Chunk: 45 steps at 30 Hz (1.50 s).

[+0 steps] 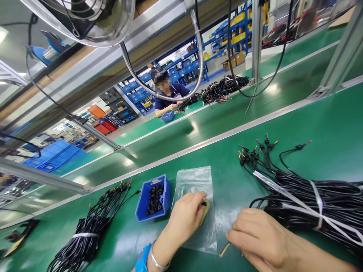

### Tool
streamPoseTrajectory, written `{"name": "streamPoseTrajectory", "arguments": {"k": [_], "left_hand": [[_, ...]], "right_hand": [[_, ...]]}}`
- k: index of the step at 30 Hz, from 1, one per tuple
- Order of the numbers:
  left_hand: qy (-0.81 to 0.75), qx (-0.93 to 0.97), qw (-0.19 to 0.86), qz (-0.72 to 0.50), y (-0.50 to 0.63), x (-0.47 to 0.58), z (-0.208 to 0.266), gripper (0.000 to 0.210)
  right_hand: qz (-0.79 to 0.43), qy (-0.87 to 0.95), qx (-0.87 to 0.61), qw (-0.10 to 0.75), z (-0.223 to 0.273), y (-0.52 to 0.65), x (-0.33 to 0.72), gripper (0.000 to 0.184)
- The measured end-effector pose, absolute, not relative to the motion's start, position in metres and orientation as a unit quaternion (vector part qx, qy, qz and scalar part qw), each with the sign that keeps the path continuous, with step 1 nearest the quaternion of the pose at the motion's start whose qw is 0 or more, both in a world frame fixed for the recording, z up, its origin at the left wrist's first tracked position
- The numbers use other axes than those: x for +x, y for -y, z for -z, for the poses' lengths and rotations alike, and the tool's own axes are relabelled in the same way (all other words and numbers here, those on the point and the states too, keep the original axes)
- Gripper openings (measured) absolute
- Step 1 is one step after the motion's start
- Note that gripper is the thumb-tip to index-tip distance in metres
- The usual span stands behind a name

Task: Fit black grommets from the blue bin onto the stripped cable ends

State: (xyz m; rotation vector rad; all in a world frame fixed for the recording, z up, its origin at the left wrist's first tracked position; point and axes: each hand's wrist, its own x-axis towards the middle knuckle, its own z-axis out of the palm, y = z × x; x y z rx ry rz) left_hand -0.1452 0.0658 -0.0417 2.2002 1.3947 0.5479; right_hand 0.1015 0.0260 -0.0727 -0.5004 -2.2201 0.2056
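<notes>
My left hand [185, 215] is over a clear zip bag [195, 181], its fingers curled and pressed together. At those fingertips shows a small yellowish thing [205, 212] with a dark spot; I cannot make out whether it lies in the bag or what the fingers grip. My right hand [259, 238] is closed on a cable end [225, 249], whose yellow and dark wires poke out past the fingertips. Beside the left hand sits a blue bin [168, 189] of small black rubber-like parts [155, 198]. To the right lies a tied bundle of black cables [300, 189].
Another cable bundle [90, 232] lies at left on the green table [227, 162]. A metal rail [181, 154] crosses behind the bin. Across it, a person [168, 90] handles cables by a blue bin [168, 116]. Overhead hang a fan [85, 19] and a flexible metal conduit [200, 56].
</notes>
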Motion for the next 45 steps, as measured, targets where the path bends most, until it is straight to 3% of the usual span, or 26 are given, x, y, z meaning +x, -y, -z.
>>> {"name": "streamPoseTrajectory", "arguments": {"k": [5,11,13,16,19,24,45], "left_hand": [[-0.49,0.842,0.169,-0.152,-0.069,-0.13,0.039,0.036],[-0.496,0.831,0.175,-0.18,-0.059,-0.132,0.031,0.037],[-0.514,0.774,0.266,-0.259,-0.042,-0.136,0.033,0.032],[-0.503,0.522,0.532,-0.438,-0.009,-0.133,0.047,0.007],[-0.463,0.308,0.633,-0.538,0.017,-0.116,0.066,0.023],[-0.451,0.203,0.627,-0.602,0.027,-0.093,0.077,0.029],[-0.452,0.253,0.6,-0.61,0.026,-0.09,0.079,0.025]], "right_hand": [[-0.07,0.877,-0.221,0.421,0.072,-0.027,0.101,0.027],[-0.053,0.859,-0.224,0.457,0.066,-0.026,0.101,0.022],[-0.046,0.837,-0.229,0.494,0.066,-0.024,0.101,0.019],[-0.051,0.823,-0.23,0.517,0.066,-0.023,0.101,0.017],[-0.045,0.836,-0.236,0.493,0.067,-0.023,0.1,0.019],[-0.034,0.851,-0.231,0.471,0.066,-0.025,0.1,0.018],[-0.029,0.867,-0.213,0.45,0.062,-0.027,0.1,0.014]]}}
